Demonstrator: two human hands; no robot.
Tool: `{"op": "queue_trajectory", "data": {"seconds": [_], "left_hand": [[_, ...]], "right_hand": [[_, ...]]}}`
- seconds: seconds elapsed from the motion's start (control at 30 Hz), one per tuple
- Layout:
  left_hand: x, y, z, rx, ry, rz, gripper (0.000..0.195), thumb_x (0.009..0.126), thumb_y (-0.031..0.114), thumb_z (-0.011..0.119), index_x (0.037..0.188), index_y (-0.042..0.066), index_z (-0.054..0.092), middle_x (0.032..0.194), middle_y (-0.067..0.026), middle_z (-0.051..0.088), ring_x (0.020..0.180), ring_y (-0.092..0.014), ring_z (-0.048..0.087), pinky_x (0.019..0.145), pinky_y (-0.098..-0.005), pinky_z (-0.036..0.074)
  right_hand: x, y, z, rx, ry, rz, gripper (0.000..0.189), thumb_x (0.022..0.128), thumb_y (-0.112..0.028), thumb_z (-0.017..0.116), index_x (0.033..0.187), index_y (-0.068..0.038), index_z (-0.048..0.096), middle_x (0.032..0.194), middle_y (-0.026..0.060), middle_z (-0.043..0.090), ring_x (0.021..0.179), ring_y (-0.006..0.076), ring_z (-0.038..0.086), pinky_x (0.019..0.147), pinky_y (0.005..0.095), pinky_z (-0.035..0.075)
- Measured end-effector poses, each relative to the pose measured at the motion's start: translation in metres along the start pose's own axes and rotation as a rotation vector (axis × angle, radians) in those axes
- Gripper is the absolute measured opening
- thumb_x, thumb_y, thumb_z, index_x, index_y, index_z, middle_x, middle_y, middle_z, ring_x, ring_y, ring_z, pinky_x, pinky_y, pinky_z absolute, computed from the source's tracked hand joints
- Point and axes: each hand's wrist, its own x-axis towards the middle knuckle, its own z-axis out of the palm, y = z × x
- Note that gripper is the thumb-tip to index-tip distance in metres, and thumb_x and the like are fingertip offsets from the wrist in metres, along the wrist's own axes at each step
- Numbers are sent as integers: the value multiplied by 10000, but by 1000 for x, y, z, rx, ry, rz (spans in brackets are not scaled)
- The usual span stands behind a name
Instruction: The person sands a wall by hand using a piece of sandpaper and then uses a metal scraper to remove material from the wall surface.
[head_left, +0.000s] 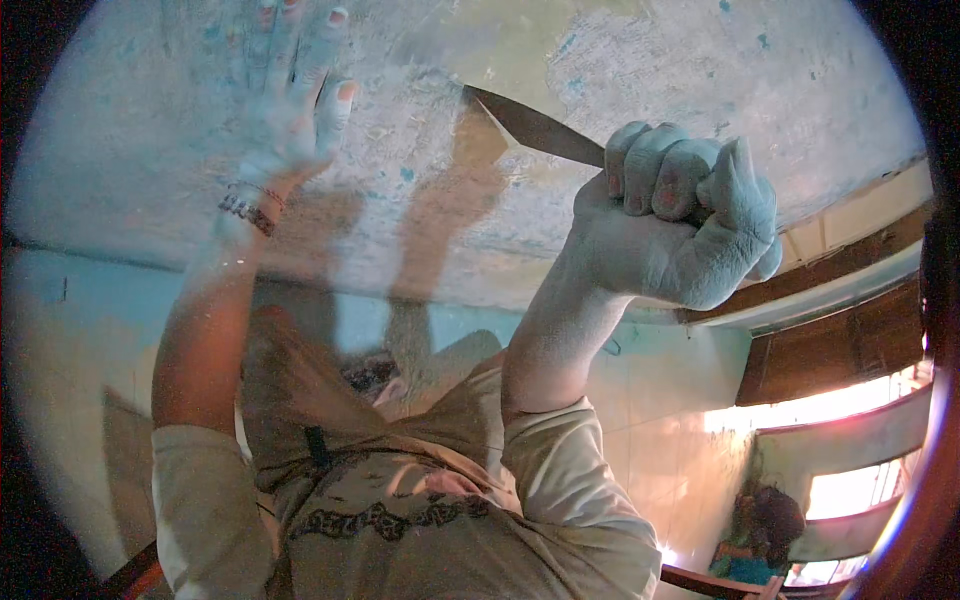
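My right hand (679, 202) is raised and coated with pale dust or plaster. It is closed in a fist, palm side towards the view, around the hidden handle of a putty knife. The dark blade of the putty knife (544, 129) points up and left, its far end at or very near the patchy plastered surface (645, 67), which looks like a ceiling. My left hand (296, 112) rests or hovers flat by that surface at the upper left, fingers spread slightly and nothing held. A dark bracelet (247, 214) circles its wrist.
Blue and cream walls (652, 390) meet the plastered surface. A brown beam (832, 277) runs along the right side, above bright barred window openings (855, 491). Dark items (772, 525) hang or stand at the lower right, near a wooden rail (705, 581). Arm shadows fall across the plaster.
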Motion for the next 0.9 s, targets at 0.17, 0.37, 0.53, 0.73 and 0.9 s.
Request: {"op": "queue_trajectory", "data": {"seconds": [0.17,0.37,0.53,0.73,0.9], "left_hand": [[1,2,0,8,6,-5,611,894,337,502,1438,115,334,1505,-205,223,1386,-412,191,1114,-559,134],[0,-3,-7,33,7,3,608,895,336,501,1437,115,336,1503,-207,225,1385,-416,191,1112,-562,136],[-2,-1,-4,27,3,2,606,895,335,499,1436,114,337,1502,-209,227,1383,-420,191,1111,-564,138],[0,-1,-7,31,6,4,603,896,333,498,1434,114,339,1500,-211,229,1382,-425,190,1110,-567,141],[0,-2,-2,25,9,-1,600,897,332,497,1433,113,340,1498,-213,232,1381,-428,190,1109,-570,143]], "right_hand": [[8,2,-21,357,-22,92,356,895,-163,442,551,-133,354,474,2,287,341,92,238,294,270,204],[3,-6,-12,196,-56,64,359,910,-143,383,557,-124,316,480,-1,282,335,89,229,294,248,212],[-3,2,5,-23,73,25,370,900,-186,389,547,-136,290,488,-13,289,337,91,227,309,248,204],[0,-3,5,415,36,80,320,871,-108,389,557,-123,328,473,1,266,334,98,227,298,276,213],[4,-8,-3,288,-43,50,359,912,-164,363,558,-152,306,473,-6,282,349,86,238,310,263,198]]}}
